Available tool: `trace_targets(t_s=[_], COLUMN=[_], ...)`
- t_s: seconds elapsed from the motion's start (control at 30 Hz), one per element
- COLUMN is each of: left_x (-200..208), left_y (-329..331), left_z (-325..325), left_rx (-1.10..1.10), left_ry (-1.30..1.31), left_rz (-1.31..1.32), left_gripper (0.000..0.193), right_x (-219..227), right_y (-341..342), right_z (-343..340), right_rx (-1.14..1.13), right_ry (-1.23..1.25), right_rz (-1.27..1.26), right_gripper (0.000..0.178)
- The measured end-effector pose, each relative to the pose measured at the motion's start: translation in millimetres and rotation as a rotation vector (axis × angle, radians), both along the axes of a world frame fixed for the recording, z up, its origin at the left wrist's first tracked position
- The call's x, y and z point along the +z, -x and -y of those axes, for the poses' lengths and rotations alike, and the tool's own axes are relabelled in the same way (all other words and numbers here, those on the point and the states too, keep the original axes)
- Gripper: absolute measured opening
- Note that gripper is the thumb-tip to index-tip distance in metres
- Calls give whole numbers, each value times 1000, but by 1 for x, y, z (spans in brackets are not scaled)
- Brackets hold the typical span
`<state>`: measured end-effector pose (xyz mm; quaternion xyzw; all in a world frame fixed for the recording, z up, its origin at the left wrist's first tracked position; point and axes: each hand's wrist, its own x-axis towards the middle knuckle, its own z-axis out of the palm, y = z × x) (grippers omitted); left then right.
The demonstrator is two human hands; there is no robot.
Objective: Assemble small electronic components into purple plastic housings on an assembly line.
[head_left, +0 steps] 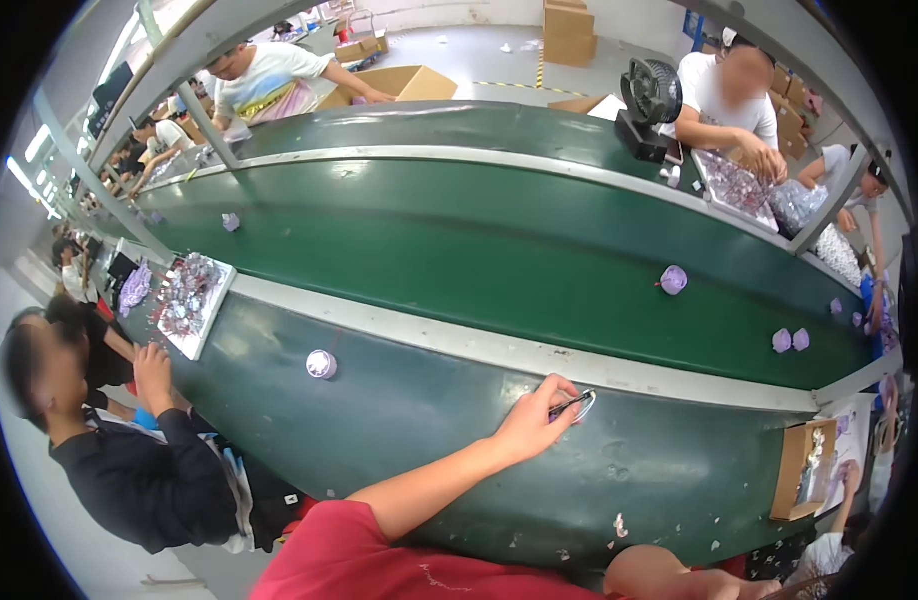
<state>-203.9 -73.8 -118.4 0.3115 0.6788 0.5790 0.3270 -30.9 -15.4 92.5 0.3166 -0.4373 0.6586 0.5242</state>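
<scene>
My left hand (pixel 541 418) is closed at the far side of the near work surface, by the pale metal rail. Its fingers pinch a slim dark tool (pixel 571 405), too small to name surely. A small pale, rounded piece (pixel 586 407) shows at the fingertips, partly covered by them. Low in the picture, bare skin of my right arm (pixel 649 570) shows beside the red shirt; the fingers there cannot be made out. Left of my left hand, well apart from it, a lilac cup-like piece with a white top (pixel 321 364) stands on the surface.
Beyond the rail (pixel 459 335) runs a green conveyor belt (pixel 449 240) carrying several lilac pieces (pixel 673 280). A white tray of shiny parts (pixel 222 300) sits left, beside a co-worker in dark clothes (pixel 159 480). At right is an open cardboard box (pixel 791 470). Across stands a black fan (pixel 651 95).
</scene>
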Motion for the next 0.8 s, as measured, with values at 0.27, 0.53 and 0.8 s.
trace_targets(t_s=[0.27, 0.53, 0.8], left_x=[-2, -3, -9], left_y=[-2, -4, 0], left_z=[4, -4, 3], left_rx=[31, 18, 44], left_ry=[6, -33, -51], left_rz=[-71, -69, -81], left_gripper=[27, 26, 20], right_x=[9, -11, -60], right_y=[-25, -3, 72], right_z=[38, 0, -60], right_rx=[-254, -113, -799], right_ry=[334, -75, -231], right_rz=[290, -131, 671], right_gripper=[10, 28, 46])
